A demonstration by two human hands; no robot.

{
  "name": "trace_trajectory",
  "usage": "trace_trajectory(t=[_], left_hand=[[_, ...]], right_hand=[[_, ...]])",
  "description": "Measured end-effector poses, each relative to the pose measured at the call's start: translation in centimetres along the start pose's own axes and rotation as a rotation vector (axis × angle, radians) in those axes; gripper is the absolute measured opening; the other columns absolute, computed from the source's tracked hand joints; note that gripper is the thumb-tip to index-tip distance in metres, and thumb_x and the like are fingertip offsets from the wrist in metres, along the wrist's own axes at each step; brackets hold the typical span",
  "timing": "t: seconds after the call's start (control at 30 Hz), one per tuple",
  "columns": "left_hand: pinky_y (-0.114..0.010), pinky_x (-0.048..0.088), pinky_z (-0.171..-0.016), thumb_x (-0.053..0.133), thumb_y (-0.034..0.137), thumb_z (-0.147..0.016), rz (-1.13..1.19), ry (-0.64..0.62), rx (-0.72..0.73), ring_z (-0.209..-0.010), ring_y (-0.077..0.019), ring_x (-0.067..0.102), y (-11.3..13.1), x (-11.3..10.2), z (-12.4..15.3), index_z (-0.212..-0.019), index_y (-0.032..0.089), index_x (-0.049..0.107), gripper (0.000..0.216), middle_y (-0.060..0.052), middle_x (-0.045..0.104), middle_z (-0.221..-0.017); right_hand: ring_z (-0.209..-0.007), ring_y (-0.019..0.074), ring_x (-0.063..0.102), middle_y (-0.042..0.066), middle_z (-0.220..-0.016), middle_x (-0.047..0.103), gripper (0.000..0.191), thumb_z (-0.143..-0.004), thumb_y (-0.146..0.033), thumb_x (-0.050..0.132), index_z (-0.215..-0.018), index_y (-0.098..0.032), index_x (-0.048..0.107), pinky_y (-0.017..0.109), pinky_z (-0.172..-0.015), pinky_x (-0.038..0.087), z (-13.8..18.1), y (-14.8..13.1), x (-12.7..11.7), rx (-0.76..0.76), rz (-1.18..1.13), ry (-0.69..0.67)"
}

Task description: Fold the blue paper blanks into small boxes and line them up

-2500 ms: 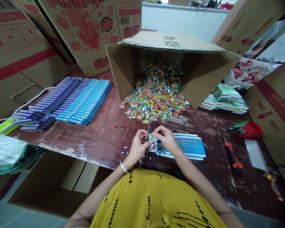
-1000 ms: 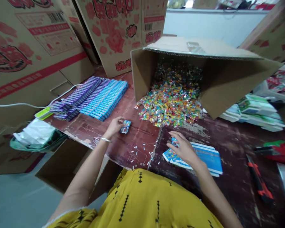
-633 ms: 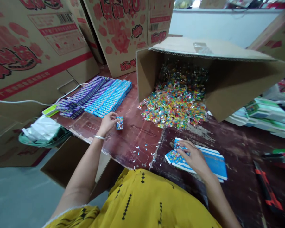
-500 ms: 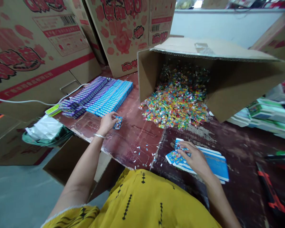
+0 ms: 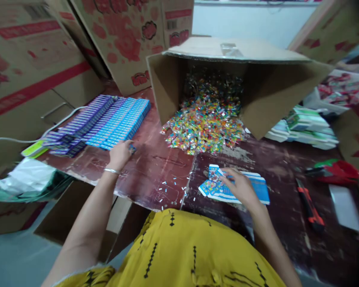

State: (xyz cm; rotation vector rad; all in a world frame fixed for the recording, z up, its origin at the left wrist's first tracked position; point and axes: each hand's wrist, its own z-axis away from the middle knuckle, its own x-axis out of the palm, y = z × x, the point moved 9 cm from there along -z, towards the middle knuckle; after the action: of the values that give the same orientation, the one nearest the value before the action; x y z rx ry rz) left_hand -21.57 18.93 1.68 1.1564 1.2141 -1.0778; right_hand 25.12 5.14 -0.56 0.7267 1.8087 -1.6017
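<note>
Left of centre, I see the left hand (image 5: 119,155) gripping one small box (image 5: 133,150); right of centre, the right hand (image 5: 238,183) partly covers overlapping flat cartons (image 5: 261,189), not countable; its grip I cannot tell.

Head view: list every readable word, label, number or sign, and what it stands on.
No words or numbers are legible.
Left brown cartons: red characters, blurred or cut off.
Blue boxes: print too small.
Purple boxes: print too small.
Flat blue cartons: print too small, blurred.
</note>
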Motion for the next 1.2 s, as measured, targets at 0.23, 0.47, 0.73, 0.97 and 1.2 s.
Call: trace_trajectory(t=[0.23,0.47,0.73,0.97,1.2], left_hand=[[-0.042,0.041,-0.101,0.061,0.046,-0.083,0.297,0.145,0.364,-0.117,-0.0301,0.049,12.1,-0.8,6.6,-0.132,0.019,0.048,0.058,-0.014,0.054,-0.125],[-0.043,0.044,-0.099,0.065,0.065,-0.072,0.482,-0.155,0.771,-0.114,-0.031,0.051,29.5,6.0,17.2,-0.135,0.021,0.046,0.079,-0.013,0.057,-0.121],[-0.045,0.043,-0.1,0.063,0.051,-0.081,0.455,-0.121,0.74,-0.116,-0.0315,0.049,30.6,7.6,17.5,-0.136,0.017,0.042,0.068,-0.015,0.053,-0.127],[-0.046,0.045,-0.099,0.058,0.054,-0.083,0.568,-0.143,0.633,-0.115,-0.0319,0.053,28.8,6.5,17.4,-0.139,0.018,0.041,0.068,-0.015,0.057,-0.122],[-0.045,0.041,-0.106,0.065,0.047,-0.081,1.074,-0.308,0.53,-0.123,-0.0311,0.053,27.5,4.8,15.9,-0.139,0.018,0.047,0.068,-0.015,0.056,-0.135]], right_hand=[[-0.09,0.0223,0.067,0.007,-0.101,0.07,0.024,-0.092,-0.032,0.051,-0.103,-0.022,0.069,0.033,-0.079,0.049,-1.7,1.6,-1.3,0.119,0.28,0.043],[-0.095,0.025,0.065,0.011,-0.107,0.069,0.029,-0.09,-0.042,0.057,-0.108,-0.022,0.066,0.032,-0.076,0.046,-1.9,0.8,0.2,0.232,0.503,-0.027],[-0.074,0.0195,0.064,0.001,-0.08,0.068,0.025,-0.078,-0.035,0.068,-0.1,-0.025,0.064,0.028,-0.065,0.042,-0.7,2.9,0.8,0.317,0.213,0.06],[-0.048,0.0129,0.052,-0.001,-0.06,0.061,0.027,-0.077,-0.046,0.064,-0.079,-0.018,0.065,0.026,-0.048,0.041,-1.2,2.0,1.9,0.333,-0.435,0.052],[-0.048,0.0124,0.049,-0.002,-0.06,0.056,0.032,-0.083,-0.05,0.059,-0.089,-0.02,0.068,0.025,-0.045,0.041,-1.0,-1.2,2.2,0.282,-0.733,0.119]])
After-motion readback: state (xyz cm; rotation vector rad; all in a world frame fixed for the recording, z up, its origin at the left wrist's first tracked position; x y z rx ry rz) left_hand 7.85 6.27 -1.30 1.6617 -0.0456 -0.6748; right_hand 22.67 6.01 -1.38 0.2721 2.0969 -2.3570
